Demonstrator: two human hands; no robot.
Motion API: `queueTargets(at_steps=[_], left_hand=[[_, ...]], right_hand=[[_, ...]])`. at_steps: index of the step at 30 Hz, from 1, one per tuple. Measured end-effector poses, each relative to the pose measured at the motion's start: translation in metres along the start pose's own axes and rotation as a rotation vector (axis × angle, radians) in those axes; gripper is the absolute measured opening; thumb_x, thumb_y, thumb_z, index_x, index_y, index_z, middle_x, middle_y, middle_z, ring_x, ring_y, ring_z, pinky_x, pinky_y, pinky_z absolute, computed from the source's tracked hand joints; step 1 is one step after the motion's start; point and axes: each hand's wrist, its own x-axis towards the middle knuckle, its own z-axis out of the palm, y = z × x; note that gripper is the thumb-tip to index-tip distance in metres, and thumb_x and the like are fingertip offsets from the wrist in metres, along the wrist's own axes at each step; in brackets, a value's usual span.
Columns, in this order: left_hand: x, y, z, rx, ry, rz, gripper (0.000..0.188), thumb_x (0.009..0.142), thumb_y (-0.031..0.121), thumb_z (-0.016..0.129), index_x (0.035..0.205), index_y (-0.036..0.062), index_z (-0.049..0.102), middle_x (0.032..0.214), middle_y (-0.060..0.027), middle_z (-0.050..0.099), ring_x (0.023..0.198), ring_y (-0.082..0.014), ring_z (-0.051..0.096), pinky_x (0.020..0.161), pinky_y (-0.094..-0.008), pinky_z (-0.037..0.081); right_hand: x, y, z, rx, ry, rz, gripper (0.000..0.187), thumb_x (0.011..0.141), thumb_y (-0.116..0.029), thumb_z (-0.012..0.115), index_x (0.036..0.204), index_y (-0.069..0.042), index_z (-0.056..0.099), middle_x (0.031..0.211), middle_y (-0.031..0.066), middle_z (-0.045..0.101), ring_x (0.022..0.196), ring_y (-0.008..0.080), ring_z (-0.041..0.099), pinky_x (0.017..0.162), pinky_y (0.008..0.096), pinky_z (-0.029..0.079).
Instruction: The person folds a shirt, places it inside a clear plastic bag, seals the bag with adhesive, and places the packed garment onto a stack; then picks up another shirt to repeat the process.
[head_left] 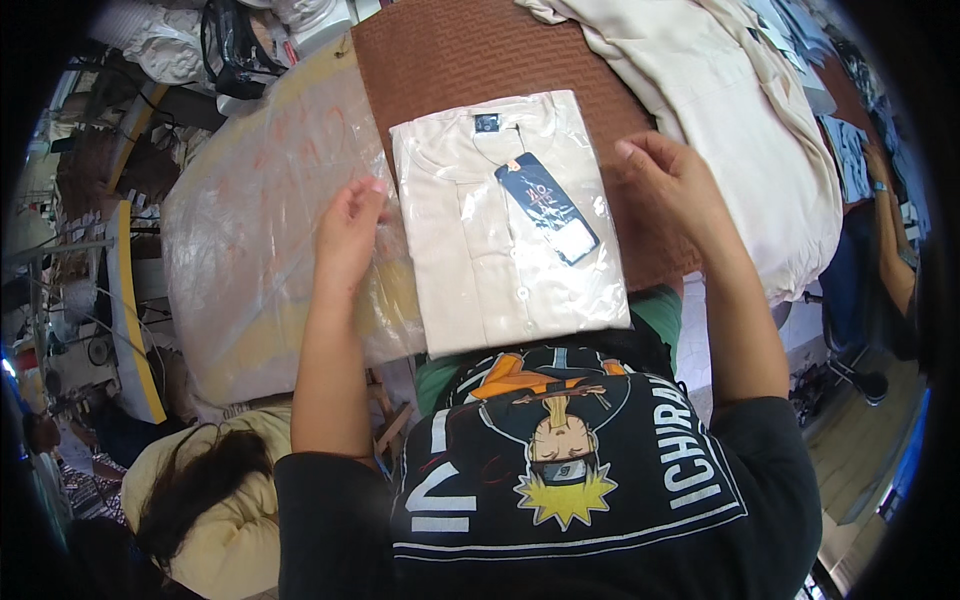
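Shirt: a cream button-front shirt, folded into a neat rectangle, collar end away from the person; it lies across the brown textured cloth and the edge of the plastic sheeting on the worktop, near end at the person's lap.
Clear bag: the shirt sits inside a glossy clear bag, creased and catching light.
Left hand: just beside the bag's left edge, fingers loosely curled and a little apart, no grasp on anything visible; whether a fingertip touches the film, I cannot tell.
Right hand: raised off the bag's right side, fingers bent and parted, pinching nothing visible.
Done: folding, tagging and bagging look complete.
Left: perhaps closing the bag; whether it is sealed cannot be told.
Hang tag: dark blue rectangle, tilted on the shirt front, with pale lettering, a white panel and a dark string.
Neck label: small dark square with light marking, too small to make out.
Other writing: bold white lettering flanks a cartoon figure on the person's black T-shirt.
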Motion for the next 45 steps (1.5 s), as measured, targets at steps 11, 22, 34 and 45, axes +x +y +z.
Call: queueTargets(at_steps=[11, 22, 34, 45], left_hand=[[-0.067, 0.076, 0.002, -0.663, -0.251, 0.443, 0.039, 0.086, 0.020, 0.067, 0.118, 0.0021, 0.054, 0.112, -0.0076, 0.062, 0.098, -0.0141, 0.060, 0.086, -0.0283, 0.047], [-0.113, 0.120, -0.047, -0.407, -0.188, 0.850, 0.043, 0.080, 0.011, 0.074, 0.118, 0.0061, 0.055, 0.105, -0.0030, 0.063, 0.098, -0.0132, 0.059, 0.084, -0.0281, 0.049], [-0.121, 0.142, -0.047, 0.503, 0.167, 1.056, 0.031, 0.079, 0.027, 0.074, 0.104, 0.0095, 0.067, 0.102, -0.0079, 0.068, 0.094, -0.0206, 0.065, 0.080, -0.0309, 0.050], [-0.138, 0.157, -0.028, 0.587, 0.122, 1.127, 0.027, 0.083, 0.023, 0.069, 0.104, 0.0072, 0.066, 0.096, -0.0065, 0.068, 0.092, -0.0178, 0.064, 0.083, -0.0302, 0.049]], right_hand=[[-0.026, -0.047, -0.005, 0.823, -0.089, -0.294, 0.036, 0.083, -0.022, 0.071, 0.112, -0.001, 0.061, 0.098, 0.0078, 0.068, 0.090, 0.0130, 0.063, 0.085, 0.0273, 0.048], [-0.090, -0.129, -0.052, 0.471, 0.112, -0.836, 0.030, 0.084, -0.019, 0.070, 0.110, -0.005, 0.064, 0.094, 0.0037, 0.068, 0.083, 0.0124, 0.065, 0.073, 0.0257, 0.053], [-0.087, -0.129, -0.057, 0.062, 0.073, -0.783, 0.025, 0.084, -0.027, 0.071, 0.097, -0.005, 0.069, 0.086, 0.0003, 0.067, 0.080, 0.0083, 0.059, 0.075, 0.0252, 0.047], [-0.086, -0.136, -0.072, -0.229, 0.182, -0.779, 0.025, 0.089, -0.026, 0.065, 0.097, -0.003, 0.069, 0.087, 0.0055, 0.068, 0.083, 0.0131, 0.062, 0.078, 0.0280, 0.049]])
